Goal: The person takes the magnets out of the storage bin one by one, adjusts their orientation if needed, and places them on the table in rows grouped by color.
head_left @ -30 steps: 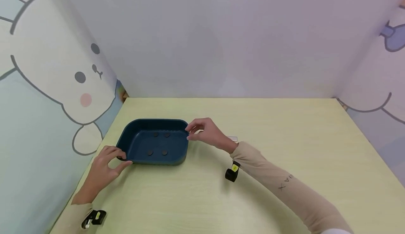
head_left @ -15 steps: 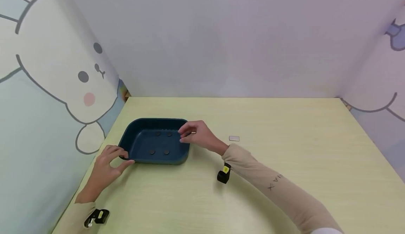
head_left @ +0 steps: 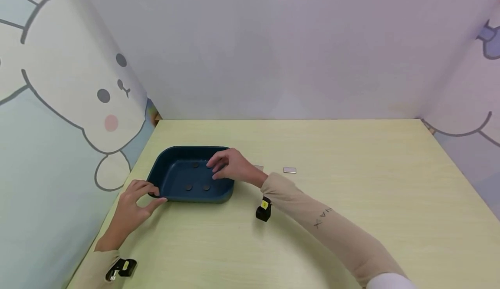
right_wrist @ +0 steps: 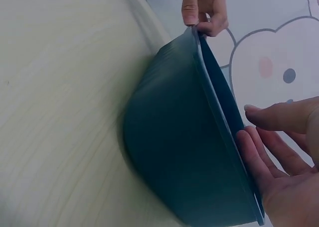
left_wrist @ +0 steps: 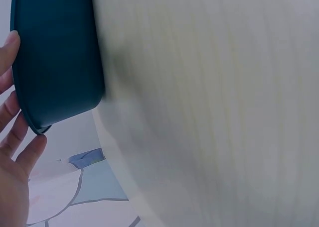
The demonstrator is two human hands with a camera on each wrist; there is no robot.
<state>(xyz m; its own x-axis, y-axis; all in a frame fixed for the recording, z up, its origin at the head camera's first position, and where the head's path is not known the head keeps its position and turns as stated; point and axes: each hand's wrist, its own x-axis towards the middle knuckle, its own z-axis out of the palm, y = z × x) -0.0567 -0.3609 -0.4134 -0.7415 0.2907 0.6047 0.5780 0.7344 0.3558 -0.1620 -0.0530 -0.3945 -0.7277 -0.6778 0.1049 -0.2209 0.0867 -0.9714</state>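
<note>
A dark blue rectangular basin (head_left: 177, 200) with rounded corners stands on the left part of the table. My left hand (head_left: 134, 204) pinches its rim at the front left corner, thumb outside and fingers over the edge, as the right wrist view shows. Over the basin's right side hovers my right hand (head_left: 232, 166), its fingers loosely bent. In the right wrist view the thumb (right_wrist: 279, 116) is apart from the fingers and nothing shows between them. Several small dark round discs (head_left: 189, 188) lie on the basin floor; the back right one is partly covered by my right hand.
A small silvery rectangular piece (head_left: 290, 170) lies on the pale wood table (head_left: 351, 185) right of the basin. A similar piece (head_left: 258, 167) is partly hidden behind my right wrist. White wall panels stand behind and at both sides.
My right hand has moved left from the basin's right rim to over its inside, uncovering the silvery pieces on the table. My left hand keeps its hold on the rim.
</note>
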